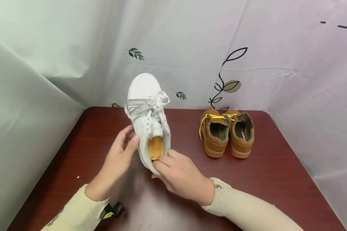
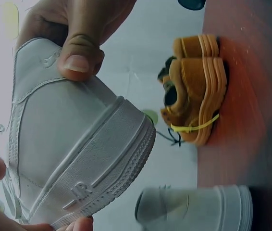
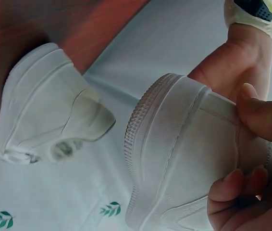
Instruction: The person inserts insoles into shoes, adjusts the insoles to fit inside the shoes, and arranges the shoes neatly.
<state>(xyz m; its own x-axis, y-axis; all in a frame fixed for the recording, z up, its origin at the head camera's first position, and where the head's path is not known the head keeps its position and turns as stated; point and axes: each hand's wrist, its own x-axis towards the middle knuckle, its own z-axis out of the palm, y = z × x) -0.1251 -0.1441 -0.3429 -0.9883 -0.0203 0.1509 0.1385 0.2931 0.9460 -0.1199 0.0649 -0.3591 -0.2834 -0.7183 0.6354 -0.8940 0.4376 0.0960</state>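
Observation:
A white lace-up sneaker is held up over the table, toe away from me and opening toward me. My left hand grips its left side, thumb on the upper. At the heel, my right hand pinches the collar, some fingers inside the opening. A yellow-orange insole shows within. The right thumb presses the heel in the left wrist view; left fingers touch the sole edge. A second white sneaker rests on the table, hidden in the head view behind the held one.
Two brown shoes with yellow laces stand side by side at the table's back right. A small white speck lies on the dark red table. White curtains with leaf prints hang around the back and sides.

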